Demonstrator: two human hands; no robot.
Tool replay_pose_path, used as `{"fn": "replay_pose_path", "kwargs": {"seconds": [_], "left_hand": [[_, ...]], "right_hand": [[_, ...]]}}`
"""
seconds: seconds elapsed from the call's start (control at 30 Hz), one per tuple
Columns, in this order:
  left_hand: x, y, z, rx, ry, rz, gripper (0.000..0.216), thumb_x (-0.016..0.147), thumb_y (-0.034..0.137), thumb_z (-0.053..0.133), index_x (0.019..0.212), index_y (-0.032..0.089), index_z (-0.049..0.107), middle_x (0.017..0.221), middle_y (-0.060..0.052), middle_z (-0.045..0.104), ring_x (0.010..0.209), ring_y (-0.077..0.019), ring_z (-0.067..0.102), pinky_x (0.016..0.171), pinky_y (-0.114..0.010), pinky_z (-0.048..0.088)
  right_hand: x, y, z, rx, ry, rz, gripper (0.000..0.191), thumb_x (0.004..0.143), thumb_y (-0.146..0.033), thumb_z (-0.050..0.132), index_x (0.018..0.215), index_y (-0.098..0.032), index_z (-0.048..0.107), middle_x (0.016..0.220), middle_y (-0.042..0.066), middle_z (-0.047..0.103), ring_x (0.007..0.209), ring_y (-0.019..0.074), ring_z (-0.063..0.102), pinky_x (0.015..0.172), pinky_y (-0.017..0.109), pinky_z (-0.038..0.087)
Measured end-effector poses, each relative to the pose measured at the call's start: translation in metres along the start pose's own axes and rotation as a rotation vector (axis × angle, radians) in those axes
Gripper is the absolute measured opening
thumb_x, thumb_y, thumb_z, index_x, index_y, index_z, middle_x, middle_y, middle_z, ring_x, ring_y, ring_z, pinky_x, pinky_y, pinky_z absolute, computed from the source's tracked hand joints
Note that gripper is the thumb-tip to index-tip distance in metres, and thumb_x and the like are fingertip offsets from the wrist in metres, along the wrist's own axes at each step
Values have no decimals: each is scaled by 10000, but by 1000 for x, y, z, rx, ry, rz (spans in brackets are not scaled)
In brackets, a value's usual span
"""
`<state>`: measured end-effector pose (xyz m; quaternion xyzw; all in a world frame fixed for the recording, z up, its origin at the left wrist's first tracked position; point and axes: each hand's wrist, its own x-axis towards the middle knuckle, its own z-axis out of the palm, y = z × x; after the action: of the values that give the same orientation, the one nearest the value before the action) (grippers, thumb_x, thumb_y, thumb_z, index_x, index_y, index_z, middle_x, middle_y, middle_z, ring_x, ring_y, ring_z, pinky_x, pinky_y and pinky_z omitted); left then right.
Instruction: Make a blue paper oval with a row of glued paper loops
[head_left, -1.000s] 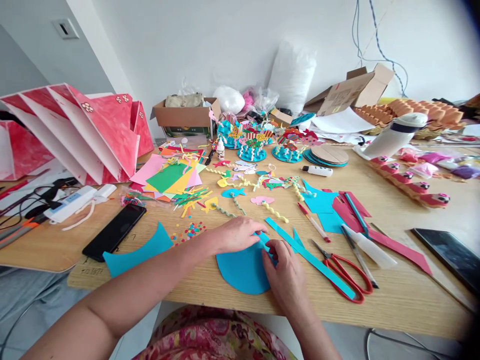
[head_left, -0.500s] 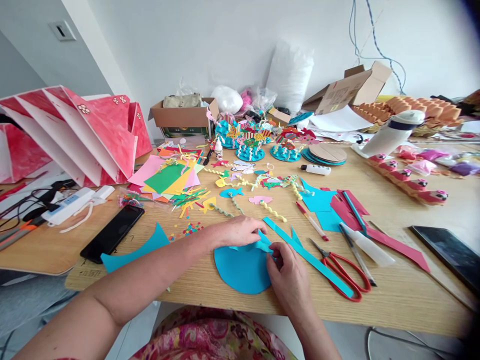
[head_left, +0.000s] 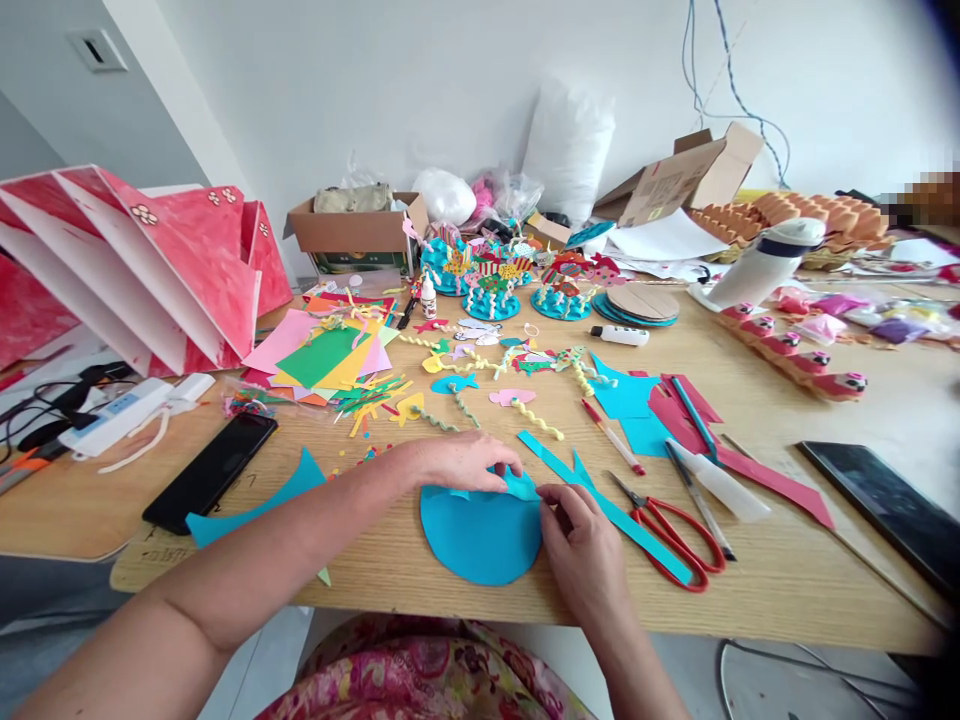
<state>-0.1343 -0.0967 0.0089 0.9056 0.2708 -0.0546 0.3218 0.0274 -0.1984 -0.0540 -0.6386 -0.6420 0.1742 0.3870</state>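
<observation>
A round blue disc (head_left: 480, 545) lies flat near the table's front edge. Along its far side runs a wavy-edged blue paper piece (head_left: 521, 487), partly covered by my fingers. My left hand (head_left: 472, 460) reaches across from the left, its bent fingers closed at the top of this piece. At the piece's right end, by the disc's rim, my right hand (head_left: 585, 535) pinches with thumb and forefinger. Beside that hand lie a blue paper strip (head_left: 630, 525) and red-handled scissors (head_left: 679, 540), blades apart.
A black phone (head_left: 214, 470) and a curved blue offcut (head_left: 262, 505) lie left. Paper fish with curled strips, such as a pink fish (head_left: 512, 397), lie beyond my hands. A red pen (head_left: 613, 436), a glue bottle (head_left: 716, 478) and another dark phone (head_left: 881, 505) lie right.
The view has shifted slightly, so the table's things sit a little further left. My right fingers have moved slightly at the paper's right end; my left hand stays on the blue piece.
</observation>
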Motion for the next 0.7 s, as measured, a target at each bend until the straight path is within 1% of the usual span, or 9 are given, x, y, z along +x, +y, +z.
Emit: {"fn": "replay_pose_path", "kwargs": {"seconds": [0.1,0.27,0.47,0.6,0.7], "left_hand": [[2,-2,1,-10,-4,3,295,782,137,495,1054,160,605,995,-46,648,889,-166,579,753,-230,424],[4,0,0,-42,-5,-5,257,789,138,487,1013,145,614,949,-40,659,836,-148,588,695,-205,421],[5,2,1,-81,-3,-6,250,786,110,486,995,161,613,935,-11,656,831,-126,582,676,-179,410],[6,1,3,-90,11,-21,256,765,79,478,968,165,608,884,-1,634,797,-120,565,660,-179,399],[5,-1,4,-94,23,-38,270,756,88,479,985,184,584,874,4,611,789,-127,548,661,-193,396]], "right_hand": [[-1,0,0,-18,-5,-4,183,799,-219,403,806,-178,581,796,54,611,727,181,588,651,285,448],[-1,-1,3,-49,-26,-1,116,775,-226,447,792,-177,550,763,36,568,622,158,537,583,273,424],[2,-7,12,-89,-55,-20,51,745,-210,476,789,-195,498,811,44,553,730,187,540,641,290,413],[4,-8,17,-102,-38,-23,33,749,-200,446,768,-203,472,801,48,553,706,187,532,624,291,404],[4,-6,19,-98,-25,-25,41,767,-204,423,758,-207,463,788,47,559,688,181,532,605,282,400]]}}
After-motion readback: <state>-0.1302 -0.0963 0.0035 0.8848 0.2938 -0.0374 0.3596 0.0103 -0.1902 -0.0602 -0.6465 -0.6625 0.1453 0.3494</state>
